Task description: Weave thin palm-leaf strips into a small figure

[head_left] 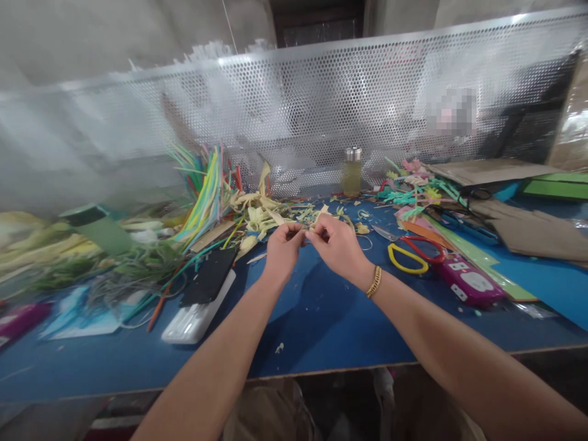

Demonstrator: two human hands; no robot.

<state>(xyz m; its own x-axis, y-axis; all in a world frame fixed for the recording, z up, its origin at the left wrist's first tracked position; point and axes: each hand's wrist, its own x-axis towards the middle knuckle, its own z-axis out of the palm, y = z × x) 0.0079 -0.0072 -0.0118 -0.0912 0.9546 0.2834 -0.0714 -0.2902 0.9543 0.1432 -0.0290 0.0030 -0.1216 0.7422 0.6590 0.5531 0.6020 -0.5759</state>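
Observation:
My left hand and my right hand meet over the middle of the blue table. Thumbs and fingertips are pinched together, almost touching. Whatever sits between them is too small and too covered to make out. A gold bracelet circles my right wrist. Just beyond the fingers lies a heap of pale yellow strips and scraps. Right of my right hand rest scissors with one yellow and one red handle loop, blades pointing towards the hands.
On the left are a bundle of coloured stems, a black phone, a white case and wire tangles. To the right lie a purple box and cardboard pieces. A capped jar stands before the perforated metal panel.

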